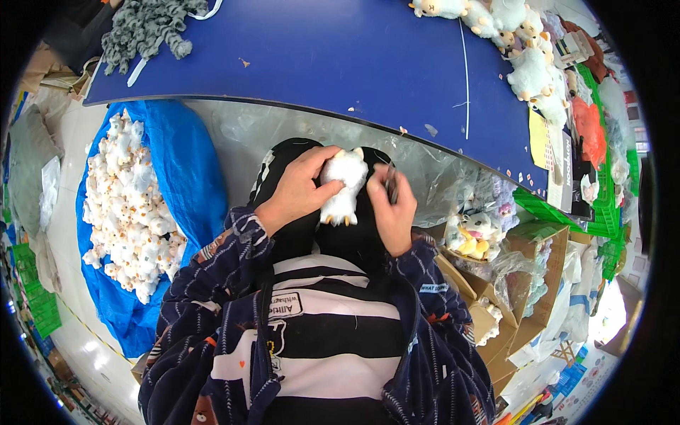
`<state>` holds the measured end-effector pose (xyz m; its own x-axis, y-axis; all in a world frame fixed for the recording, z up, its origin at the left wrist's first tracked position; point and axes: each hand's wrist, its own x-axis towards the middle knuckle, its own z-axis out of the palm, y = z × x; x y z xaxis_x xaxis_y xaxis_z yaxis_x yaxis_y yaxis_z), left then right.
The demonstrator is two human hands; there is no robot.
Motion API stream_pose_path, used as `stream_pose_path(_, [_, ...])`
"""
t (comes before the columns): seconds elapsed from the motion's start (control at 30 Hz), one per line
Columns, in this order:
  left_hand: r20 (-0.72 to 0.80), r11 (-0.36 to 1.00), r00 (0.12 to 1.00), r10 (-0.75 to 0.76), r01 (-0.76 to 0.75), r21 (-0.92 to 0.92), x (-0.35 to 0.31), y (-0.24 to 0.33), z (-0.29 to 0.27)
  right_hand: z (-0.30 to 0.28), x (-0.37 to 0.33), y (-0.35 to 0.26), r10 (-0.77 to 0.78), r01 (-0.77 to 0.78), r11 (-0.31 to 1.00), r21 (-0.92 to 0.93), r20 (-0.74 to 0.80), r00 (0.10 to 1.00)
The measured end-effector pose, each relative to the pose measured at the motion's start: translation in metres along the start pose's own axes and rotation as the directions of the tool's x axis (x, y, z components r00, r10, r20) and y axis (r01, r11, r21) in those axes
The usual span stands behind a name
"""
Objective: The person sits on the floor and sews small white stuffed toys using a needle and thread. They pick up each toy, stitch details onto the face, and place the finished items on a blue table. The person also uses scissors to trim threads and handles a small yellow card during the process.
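Observation:
Above my lap, my left hand (304, 183) is closed around a small white plush toy (344, 185). The toy is furry, with small ears at its far end and orange-yellow feet at the end toward me. Just right of it, my right hand (394, 209) is closed, with a small dark tool (391, 185) between its fingers. The tool's exact kind is hard to make out. A narrow gap shows between the right hand and the toy.
A blue sack (205, 163) full of white plush pieces (131, 205) stands at the left. Across the front runs a blue table (319, 57), with grey curly fabric (145, 32) and several white plush toys (531, 71) on it. Cardboard boxes (528, 333) and a green crate (542, 211) stand right.

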<state>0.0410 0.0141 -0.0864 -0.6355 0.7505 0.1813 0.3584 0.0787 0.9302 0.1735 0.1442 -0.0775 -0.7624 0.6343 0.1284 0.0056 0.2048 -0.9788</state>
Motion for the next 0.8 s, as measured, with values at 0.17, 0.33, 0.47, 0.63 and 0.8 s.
stream_pose_path(0.17, [0.258, 0.966, 0.954, -0.154, 0.200, -0.162, -0.003, 0.022, -0.010, -0.006, 0.000, -0.017, -0.270, 0.340, 0.902, -0.264, 0.269, 0.925])
stream_pose_path(0.33, [0.331, 0.926, 0.938, -0.099, 0.209, -0.315, -0.015, 0.015, -0.009, -0.002, 0.005, -0.025, 0.177, -0.207, 0.973, 0.104, 0.244, 0.954])
stream_pose_path(0.47, [0.342, 0.890, 0.928, -0.151, 0.278, -0.362, -0.018, 0.021, -0.008, -0.008, 0.002, -0.017, 0.438, -0.546, 0.761, 0.350, 0.343, 0.831])
stream_pose_path(0.63, [0.360, 0.923, 0.918, -0.165, 0.273, -0.271, -0.014, 0.023, -0.016, 0.002, -0.001, -0.026, -0.175, 0.231, 0.952, -0.203, 0.260, 0.950])
stream_pose_path(0.8, [0.262, 0.960, 0.952, -0.161, 0.213, -0.184, -0.020, 0.030, -0.038, -0.004, 0.004, -0.035, -0.309, 0.390, 0.894, -0.220, 0.327, 0.893])
